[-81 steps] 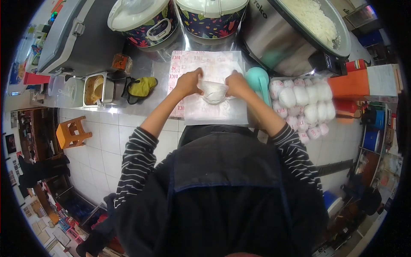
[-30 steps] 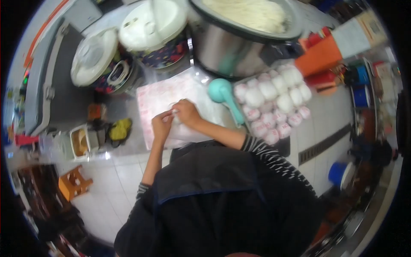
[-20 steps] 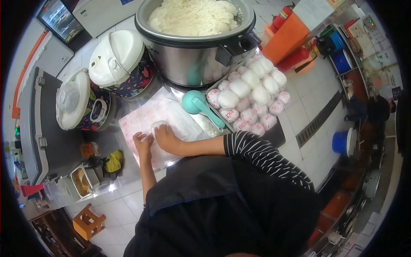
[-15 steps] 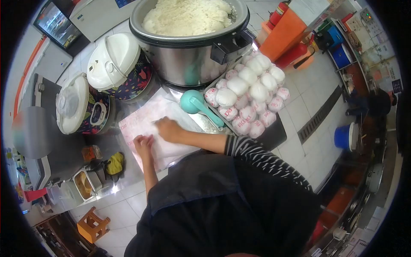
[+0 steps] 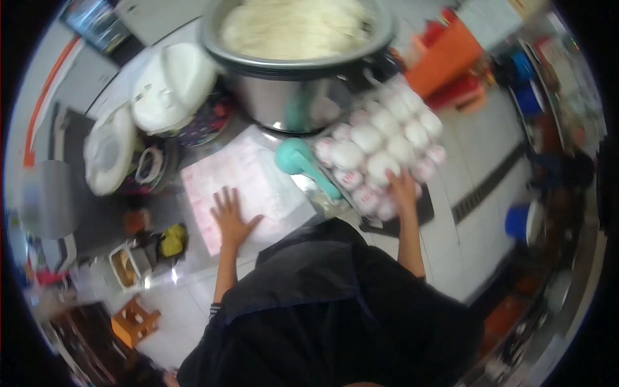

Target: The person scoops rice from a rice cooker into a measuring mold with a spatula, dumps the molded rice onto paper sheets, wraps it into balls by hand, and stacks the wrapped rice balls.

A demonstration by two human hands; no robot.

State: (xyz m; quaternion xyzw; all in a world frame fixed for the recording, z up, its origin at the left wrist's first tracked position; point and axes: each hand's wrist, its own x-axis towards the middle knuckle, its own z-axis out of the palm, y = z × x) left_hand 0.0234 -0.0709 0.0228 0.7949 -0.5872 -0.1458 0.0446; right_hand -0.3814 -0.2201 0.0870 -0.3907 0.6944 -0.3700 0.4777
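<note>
My left hand [image 5: 233,219] lies with spread fingers on a stack of white and pink printed sheets [image 5: 213,177] on the metal counter. Over at the right, my right hand [image 5: 403,190] touches the near side of a tray of wrapped white balls [image 5: 366,137]; several show red print. Its fingers look apart, though blurred, and whether they grip a ball cannot be made out. Between sheets and tray lies a teal scoop [image 5: 309,169]. Behind them stands a large steel cooker [image 5: 277,97] full of white rice [image 5: 293,29].
Two white-lidded patterned pots [image 5: 171,90] stand at the back left. A metal container [image 5: 129,266] and a yellow-green cloth [image 5: 173,242] sit at the counter's left. On the floor are an orange stool [image 5: 134,322] and a blue bucket [image 5: 518,222]. A person [image 5: 574,169] is at far right.
My right hand has moved right, off the sheets and onto the wrapped balls. My left hand has opened flat on the sheets. The view has shifted slightly and blurred.
</note>
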